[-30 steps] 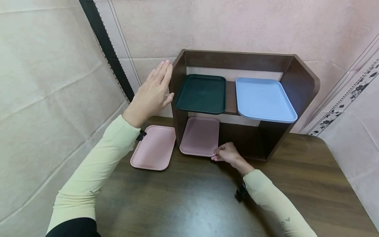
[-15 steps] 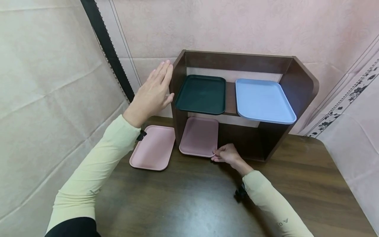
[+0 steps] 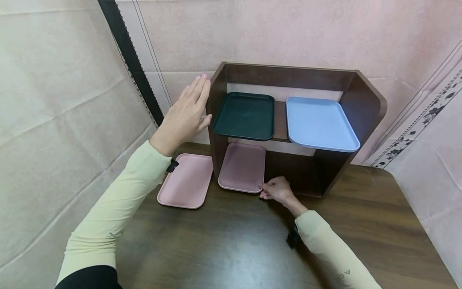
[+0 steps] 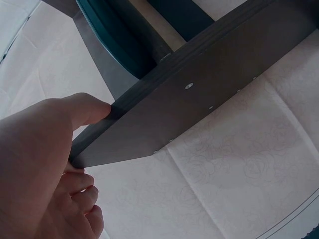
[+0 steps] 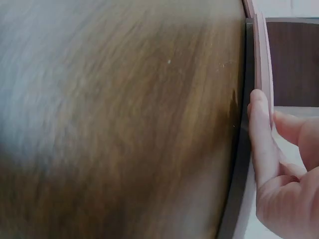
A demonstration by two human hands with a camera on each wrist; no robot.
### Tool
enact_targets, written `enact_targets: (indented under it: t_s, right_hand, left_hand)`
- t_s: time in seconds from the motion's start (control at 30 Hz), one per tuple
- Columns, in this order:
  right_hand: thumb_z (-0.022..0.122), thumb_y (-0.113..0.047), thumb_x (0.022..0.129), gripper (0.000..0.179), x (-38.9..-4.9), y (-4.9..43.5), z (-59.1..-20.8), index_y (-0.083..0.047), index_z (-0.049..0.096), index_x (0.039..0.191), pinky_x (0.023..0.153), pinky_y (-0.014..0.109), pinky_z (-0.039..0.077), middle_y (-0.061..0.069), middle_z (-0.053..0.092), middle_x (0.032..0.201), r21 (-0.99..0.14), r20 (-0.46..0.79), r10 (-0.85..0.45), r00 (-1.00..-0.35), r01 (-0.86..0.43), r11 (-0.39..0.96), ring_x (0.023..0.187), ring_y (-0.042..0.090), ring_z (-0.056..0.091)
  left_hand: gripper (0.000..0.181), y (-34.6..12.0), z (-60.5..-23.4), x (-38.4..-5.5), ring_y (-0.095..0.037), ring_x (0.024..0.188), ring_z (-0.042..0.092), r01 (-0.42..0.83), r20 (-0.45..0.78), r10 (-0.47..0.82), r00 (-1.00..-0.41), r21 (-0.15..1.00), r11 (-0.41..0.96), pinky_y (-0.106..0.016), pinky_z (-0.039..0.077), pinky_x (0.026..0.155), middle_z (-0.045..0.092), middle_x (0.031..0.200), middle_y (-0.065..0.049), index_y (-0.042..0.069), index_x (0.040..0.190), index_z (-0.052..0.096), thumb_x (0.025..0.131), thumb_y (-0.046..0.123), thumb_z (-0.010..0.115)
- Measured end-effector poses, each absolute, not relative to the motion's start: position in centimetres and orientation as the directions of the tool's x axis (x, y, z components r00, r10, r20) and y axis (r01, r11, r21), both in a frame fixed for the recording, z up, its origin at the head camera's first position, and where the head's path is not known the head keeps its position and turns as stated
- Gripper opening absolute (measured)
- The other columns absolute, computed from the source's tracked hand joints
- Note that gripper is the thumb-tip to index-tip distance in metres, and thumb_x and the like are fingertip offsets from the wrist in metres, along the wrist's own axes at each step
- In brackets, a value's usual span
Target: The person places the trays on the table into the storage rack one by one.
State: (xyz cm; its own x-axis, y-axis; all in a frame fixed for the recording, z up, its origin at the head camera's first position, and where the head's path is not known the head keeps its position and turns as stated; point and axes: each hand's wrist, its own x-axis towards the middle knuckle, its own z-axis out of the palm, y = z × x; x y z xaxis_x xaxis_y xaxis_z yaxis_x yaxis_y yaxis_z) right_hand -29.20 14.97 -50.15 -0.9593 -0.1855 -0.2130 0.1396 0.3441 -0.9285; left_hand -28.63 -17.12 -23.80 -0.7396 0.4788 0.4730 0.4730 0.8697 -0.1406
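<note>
My right hand [image 3: 277,189] pinches the front right corner of a pink tray [image 3: 242,166] on the lower left of a dark brown two-tier shelf [image 3: 290,69]. In the right wrist view, the thumb lies over the tray's rim [image 5: 264,64] and a straight finger runs beneath it. My left hand [image 3: 185,110] lies against the shelf's left side panel [image 4: 164,104] with its fingers extended. Its thumb touches the panel's edge in the left wrist view. On the upper tier, a dark green tray [image 3: 245,116] sits left and a light blue tray [image 3: 322,123] right.
Another pink tray [image 3: 187,180] lies on the wooden table [image 3: 216,245], left of the shelf and below my left wrist. Pale cloth [image 3: 288,32] hangs behind the shelf and on both sides. The table's right edge slants down to the right.
The head view has shifted slightly. My right fingers have adjusted a little at the tray's corner; the left hand and the trays look almost unchanged.
</note>
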Motion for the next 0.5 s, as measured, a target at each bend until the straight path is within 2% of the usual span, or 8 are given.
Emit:
enact_targets:
  t_s: [0.23,0.33,0.4,0.5]
  right_hand:
    - [0.061,-0.023,0.108,0.035,-27.9,15.8,-48.2,0.008,0.076,0.105,0.074,0.037,0.068,0.018,0.078,0.088,-0.849,-0.145,-0.235,-0.961,-0.001,0.529,0.079,0.024,0.080]
    - [0.061,-0.026,0.108,0.034,-27.0,16.2,-46.7,0.004,0.077,0.104,0.069,0.034,0.065,0.012,0.078,0.086,-0.778,-0.128,-0.285,-0.950,-0.082,0.623,0.077,0.021,0.077]
    - [0.063,-0.028,0.107,0.032,-26.4,16.5,-45.8,0.000,0.078,0.104,0.062,0.032,0.060,0.010,0.078,0.085,-0.723,-0.106,-0.324,-0.940,-0.150,0.675,0.072,0.019,0.072]
    - [0.064,-0.028,0.106,0.027,-25.2,17.1,-44.5,-0.005,0.078,0.107,0.064,0.031,0.056,0.007,0.079,0.093,-0.643,-0.060,-0.394,-0.917,-0.266,0.718,0.079,0.016,0.069]
  left_hand:
    - [0.083,-17.2,-24.0,-28.7,-0.036,0.166,0.017,0.470,0.477,0.482,-0.735,-0.154,0.869,-0.049,0.020,0.135,0.015,0.176,-0.023,-0.008,0.165,0.016,0.105,0.025,0.063]
    - [0.083,-17.3,-24.0,-28.7,-0.037,0.165,0.017,0.472,0.483,0.485,-0.729,-0.158,0.867,-0.050,0.022,0.134,0.016,0.176,-0.024,-0.008,0.165,0.016,0.105,0.025,0.062]
    - [0.082,-17.3,-24.0,-28.7,-0.037,0.165,0.017,0.476,0.486,0.488,-0.725,-0.158,0.865,-0.050,0.022,0.134,0.016,0.176,-0.024,-0.008,0.165,0.016,0.106,0.025,0.062]
    - [0.082,-17.3,-24.0,-28.7,-0.036,0.165,0.017,0.479,0.490,0.489,-0.721,-0.158,0.864,-0.049,0.022,0.134,0.016,0.176,-0.024,-0.008,0.165,0.017,0.105,0.024,0.062]
